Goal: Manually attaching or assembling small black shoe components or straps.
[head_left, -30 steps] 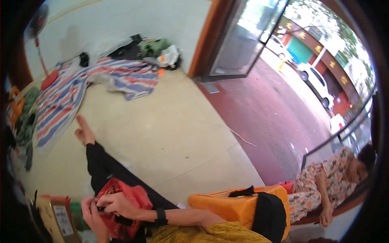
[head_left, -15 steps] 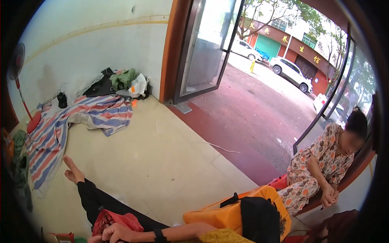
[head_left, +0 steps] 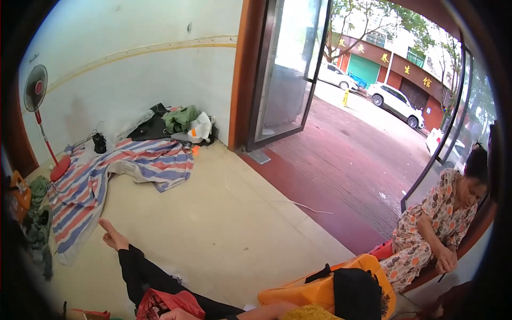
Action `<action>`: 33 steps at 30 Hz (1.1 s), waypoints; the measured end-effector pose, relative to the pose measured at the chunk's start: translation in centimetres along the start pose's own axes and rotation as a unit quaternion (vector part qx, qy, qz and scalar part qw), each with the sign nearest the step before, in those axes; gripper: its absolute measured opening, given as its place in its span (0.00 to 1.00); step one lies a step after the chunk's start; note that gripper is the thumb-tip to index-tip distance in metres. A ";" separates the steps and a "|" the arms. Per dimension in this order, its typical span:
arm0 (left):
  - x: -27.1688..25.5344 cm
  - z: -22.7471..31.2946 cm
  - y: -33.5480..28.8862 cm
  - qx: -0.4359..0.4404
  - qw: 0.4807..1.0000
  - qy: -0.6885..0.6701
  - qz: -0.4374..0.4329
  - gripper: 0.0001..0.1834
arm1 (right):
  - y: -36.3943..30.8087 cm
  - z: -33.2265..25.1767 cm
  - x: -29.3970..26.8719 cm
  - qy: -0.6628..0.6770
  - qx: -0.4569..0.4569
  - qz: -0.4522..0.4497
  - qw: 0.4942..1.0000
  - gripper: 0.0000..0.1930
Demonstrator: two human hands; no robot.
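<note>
The right hand [head_left: 179, 314] lay at the red bag [head_left: 175, 300]; its grip, cropped, could not be judged; the left hand was out of view.

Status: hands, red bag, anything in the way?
Right hand at red bag, cut off at lower edge, grip unclear. Left hand out of view. Red bag over black trousers. Orange case beside right forearm, clear of bag.

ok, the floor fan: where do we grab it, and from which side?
Probably the slim pole of the floor fan, midway between its head and base, coming from the room side above the striped sheet. The pole is narrow and standing, whereas the head is wide and round, and the wall is behind.
</note>
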State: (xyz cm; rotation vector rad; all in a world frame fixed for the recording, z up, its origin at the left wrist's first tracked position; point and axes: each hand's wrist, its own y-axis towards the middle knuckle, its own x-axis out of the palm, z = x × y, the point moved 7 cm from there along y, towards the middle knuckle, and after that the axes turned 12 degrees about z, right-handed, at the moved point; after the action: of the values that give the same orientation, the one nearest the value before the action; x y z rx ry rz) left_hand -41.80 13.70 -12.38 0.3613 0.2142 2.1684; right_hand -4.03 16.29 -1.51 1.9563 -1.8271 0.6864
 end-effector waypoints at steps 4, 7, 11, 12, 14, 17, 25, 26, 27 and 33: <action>2.0 -7.3 3.0 0.182 0.975 0.125 -0.010 0.29 | 0.1 0.3 -0.8 0.000 -0.068 0.002 0.998 0.05; 5.9 -7.1 -0.7 0.181 0.974 0.132 -0.047 0.29 | 0.2 1.3 -3.0 0.070 0.008 0.065 0.995 0.06; 4.3 -3.9 -0.7 0.229 0.946 0.223 -0.050 0.30 | 0.3 1.9 -2.6 0.099 0.077 0.100 0.987 0.06; 4.3 -4.1 -0.7 0.131 0.973 0.169 -0.085 0.28 | 0.3 0.3 -2.6 0.018 -0.001 0.112 0.994 0.05; 4.8 -3.2 -1.1 0.032 0.987 0.112 -0.115 0.28 | 0.2 -1.0 -2.6 -0.066 -0.079 0.120 0.987 0.04; 4.7 -3.9 -1.5 -0.102 0.991 -0.052 -0.071 0.29 | 0.2 -1.0 -2.9 -0.055 -0.067 0.104 0.991 0.02; 4.0 -3.7 -0.7 -0.101 0.991 -0.082 -0.009 0.28 | 1.0 0.4 -1.8 0.021 0.047 0.058 0.997 0.05; 3.9 -2.9 -1.3 -0.099 0.992 -0.083 -0.007 0.28 | 1.0 0.2 -1.5 0.021 0.047 0.055 0.997 0.05; 4.1 -2.6 -1.9 -0.122 0.989 -0.080 -0.016 0.28 | 1.0 -0.2 -1.5 0.016 0.046 0.069 0.996 0.06; 4.2 -5.5 0.7 -0.096 0.980 -0.168 -0.036 0.28 | 0.1 0.3 -1.3 -0.037 0.062 0.042 0.997 0.06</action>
State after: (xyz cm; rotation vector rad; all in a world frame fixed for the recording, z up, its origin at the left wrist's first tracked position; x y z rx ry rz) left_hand -46.51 16.59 -16.64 0.5902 -0.1685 2.0001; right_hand -4.18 17.12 -2.49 2.0156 -1.9642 0.7806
